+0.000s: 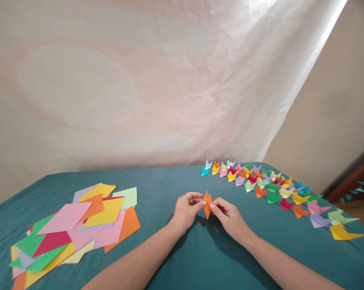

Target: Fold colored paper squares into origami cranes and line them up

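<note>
Between my two hands, a little above the table, is a small folded orange origami bird [207, 204] with pointed tips at top and bottom. My left hand [188, 207] pinches its left side between thumb and fingers. On the other side, my right hand [228, 215] grips its right edge the same way. Part of the paper is hidden behind the fingertips.
Square sheets of coloured paper [106, 237] lie in a loose, overlapping pile on the left. Rows of finished paper birds [272, 197] stand along the right side of the dark green tabletop [157, 262]. A pale cloth [157, 92] hangs behind.
</note>
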{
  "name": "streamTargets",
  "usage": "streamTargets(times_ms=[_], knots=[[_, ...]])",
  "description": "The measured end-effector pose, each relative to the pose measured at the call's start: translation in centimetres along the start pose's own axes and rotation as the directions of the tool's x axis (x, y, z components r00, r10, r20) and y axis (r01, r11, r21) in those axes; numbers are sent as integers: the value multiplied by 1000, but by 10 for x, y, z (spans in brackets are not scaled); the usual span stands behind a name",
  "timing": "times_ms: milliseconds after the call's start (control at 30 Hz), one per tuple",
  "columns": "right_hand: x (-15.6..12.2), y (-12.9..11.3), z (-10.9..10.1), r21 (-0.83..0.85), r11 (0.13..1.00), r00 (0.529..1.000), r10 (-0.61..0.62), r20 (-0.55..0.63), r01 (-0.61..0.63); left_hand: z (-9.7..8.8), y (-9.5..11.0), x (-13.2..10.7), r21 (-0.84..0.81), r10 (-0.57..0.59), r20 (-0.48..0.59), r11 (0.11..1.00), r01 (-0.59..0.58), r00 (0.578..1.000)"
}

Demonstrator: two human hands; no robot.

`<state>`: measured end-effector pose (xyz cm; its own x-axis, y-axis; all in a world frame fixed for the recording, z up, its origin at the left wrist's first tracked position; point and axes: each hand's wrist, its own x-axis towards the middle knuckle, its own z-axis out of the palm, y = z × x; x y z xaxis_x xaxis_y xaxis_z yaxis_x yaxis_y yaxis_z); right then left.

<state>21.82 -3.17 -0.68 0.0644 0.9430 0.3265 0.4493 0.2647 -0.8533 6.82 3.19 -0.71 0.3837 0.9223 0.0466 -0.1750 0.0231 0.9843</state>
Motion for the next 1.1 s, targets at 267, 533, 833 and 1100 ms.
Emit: streamTargets(times_ms=[267,533,833,1100], knots=[[1,1,0,23,1000,999,17,50,-19,-1,-2,1,-6,7,11,1000,-7,1000],[3,3,3,-42,999,994,6,108,-1,-3,4,1,24,19,-37,1000,-18,999],[0,-9,10,-176,966,968,-150,202,187,-13,10,-11,25,-1,-72,1000,3,997],[-7,-16,13,-197,955,941,-156,300,221,-26,9,-19,36,-14,-17,999,14,1000]])
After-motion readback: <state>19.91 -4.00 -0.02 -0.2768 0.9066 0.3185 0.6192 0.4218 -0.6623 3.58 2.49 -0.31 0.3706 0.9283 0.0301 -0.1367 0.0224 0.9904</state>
